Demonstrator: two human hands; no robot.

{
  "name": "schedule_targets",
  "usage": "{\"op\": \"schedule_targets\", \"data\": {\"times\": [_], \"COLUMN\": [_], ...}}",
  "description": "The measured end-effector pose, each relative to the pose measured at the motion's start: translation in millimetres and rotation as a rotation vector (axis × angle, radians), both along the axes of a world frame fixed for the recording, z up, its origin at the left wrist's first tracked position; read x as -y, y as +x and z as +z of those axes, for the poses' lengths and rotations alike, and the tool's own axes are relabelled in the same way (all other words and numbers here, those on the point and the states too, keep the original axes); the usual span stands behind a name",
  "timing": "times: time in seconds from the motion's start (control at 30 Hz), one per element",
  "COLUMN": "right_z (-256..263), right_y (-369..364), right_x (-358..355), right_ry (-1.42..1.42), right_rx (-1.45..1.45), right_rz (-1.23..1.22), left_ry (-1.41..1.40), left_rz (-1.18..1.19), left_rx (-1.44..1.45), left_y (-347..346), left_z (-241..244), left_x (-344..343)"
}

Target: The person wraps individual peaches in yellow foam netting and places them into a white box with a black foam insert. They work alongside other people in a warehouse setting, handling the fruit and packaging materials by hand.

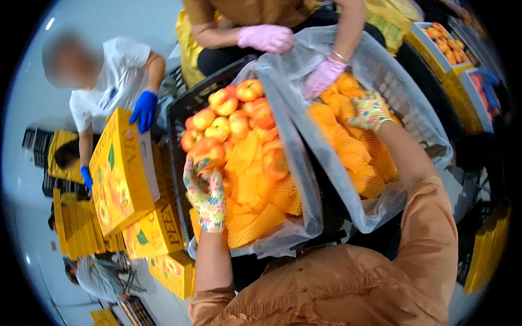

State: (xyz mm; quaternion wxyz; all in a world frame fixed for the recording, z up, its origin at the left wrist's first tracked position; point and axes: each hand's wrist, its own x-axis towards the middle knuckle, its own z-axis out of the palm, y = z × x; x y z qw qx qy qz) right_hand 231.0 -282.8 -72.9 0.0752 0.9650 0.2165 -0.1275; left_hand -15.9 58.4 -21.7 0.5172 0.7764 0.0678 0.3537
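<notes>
My left hand, in a floral-patterned glove, is over the left plastic-lined crate with its fingers curled around the near edge of a red-and-yellow peach; whether it grips the fruit is hard to tell. Below and beside it lie orange foam net sleeves, with more bare peaches heaped at the crate's far end. My right hand, in a matching glove, rests on orange net-sleeved fruit in the right lined crate; its palm side is hidden. A co-worker's pink-gloved hand reaches into the same crate nearby.
The co-worker's other pink-gloved hand is above the crates' far edge. At the left, a person in blue gloves handles a yellow printed carton on stacked cartons. Trays of fruit stand at the far right.
</notes>
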Motion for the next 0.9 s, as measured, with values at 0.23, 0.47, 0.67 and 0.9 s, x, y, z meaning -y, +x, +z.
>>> {"op": "schedule_targets", "data": {"times": [0.23, 0.47, 0.67, 0.9], "right_z": [-54, 54, 56, 29], "right_y": [5, -42, -130, -117], "right_x": [31, -78, -212, -243], "right_ry": [0.203, 1.177, 0.610, 0.671], "right_rx": [0.320, -0.086, 0.093, -0.167], "right_rz": [-0.018, 0.182, 0.811, 0.458], "left_ry": [-0.066, -0.238, -0.275, 0.088], "left_rz": [0.144, 0.129, 0.076, 0.067], "left_rx": [0.158, 0.245, 0.373, 0.061], "left_y": [2, -10, -10, -6], "left_z": [9, 20, 9, -4], "left_x": [-7, -4, -11, -8]}}
